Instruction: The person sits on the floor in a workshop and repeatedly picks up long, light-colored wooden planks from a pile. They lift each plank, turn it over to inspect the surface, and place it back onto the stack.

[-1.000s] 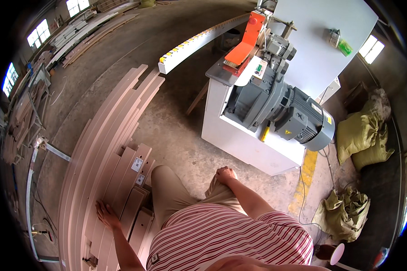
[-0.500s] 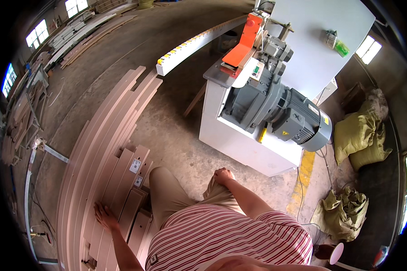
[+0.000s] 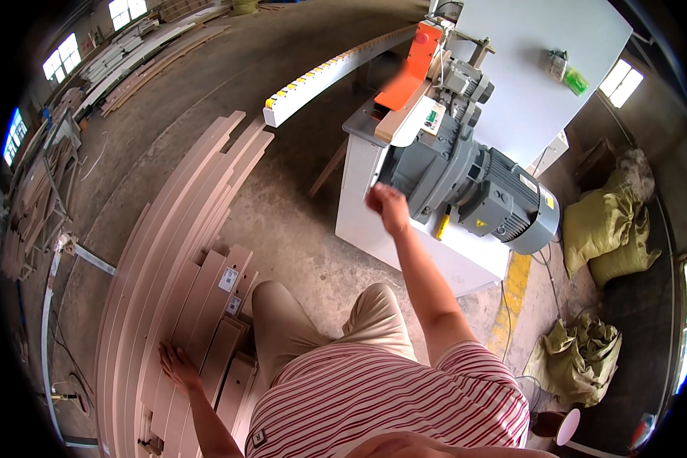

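Observation:
My left hand (image 3: 179, 367) lies flat, fingers spread, on a stack of pinkish-brown boards (image 3: 172, 263) at my left. Two white labels (image 3: 227, 280) are stuck on the shorter boards near my knee. My right hand (image 3: 389, 208) is raised before the machine's white cabinet (image 3: 361, 200), its fingers curled in and slightly blurred; no object shows in it. Beyond that hand, the end of a brown board (image 3: 395, 128) juts out at the machine's corner, beneath an orange guard (image 3: 410, 80). A grey motor and gearbox (image 3: 490, 191) sits on the cabinet, right of my right hand.
A white roller rail (image 3: 320, 80) with yellow rollers runs from the machine toward the far end of the stack. Olive sacks (image 3: 604, 229) stand at right, with a crumpled one (image 3: 576, 362) nearer. Cables (image 3: 504, 320) trail over the floor. More boards (image 3: 141, 57) lie far left.
My right hand has lifted off my right knee and moved forward to the cabinet. The brown board's end sticks out farther from the machine. My left hand stays where it was.

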Available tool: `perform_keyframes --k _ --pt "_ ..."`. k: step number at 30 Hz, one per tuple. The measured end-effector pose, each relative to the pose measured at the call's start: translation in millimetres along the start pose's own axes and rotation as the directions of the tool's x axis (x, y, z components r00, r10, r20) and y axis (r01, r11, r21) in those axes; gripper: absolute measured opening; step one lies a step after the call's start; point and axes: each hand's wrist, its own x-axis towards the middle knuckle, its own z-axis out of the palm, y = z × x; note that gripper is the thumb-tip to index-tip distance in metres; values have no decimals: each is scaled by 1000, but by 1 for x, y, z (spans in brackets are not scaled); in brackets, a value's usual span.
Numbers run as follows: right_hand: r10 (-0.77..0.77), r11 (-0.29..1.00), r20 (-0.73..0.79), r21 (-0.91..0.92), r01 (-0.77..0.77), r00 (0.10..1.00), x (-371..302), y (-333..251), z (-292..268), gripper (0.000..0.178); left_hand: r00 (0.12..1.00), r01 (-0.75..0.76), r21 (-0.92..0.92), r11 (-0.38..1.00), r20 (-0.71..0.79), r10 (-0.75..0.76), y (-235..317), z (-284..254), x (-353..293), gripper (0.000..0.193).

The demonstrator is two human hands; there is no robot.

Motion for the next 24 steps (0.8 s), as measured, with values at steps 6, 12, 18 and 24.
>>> perform_keyframes --k 6,12,18,24 --pt "116 975 -67 200 -100 991 57 -82 22 28 1000 14 -4 1000 8 -14 4 -2 0 47" --pt "171 985 -33 6 -171 985 51 -77 26 22 1000 18 13 1000 13 -18 6 -3 -1 48" --pt "279 958 66 -87 -273 958 -2 -75 44 19 999 20 28 999 26 -21 8 -7 0 48" --pt "337 925 170 -242 -292 926 -24 -80 56 30 999 16 36 999 28 -17 5 -5 -1 49"
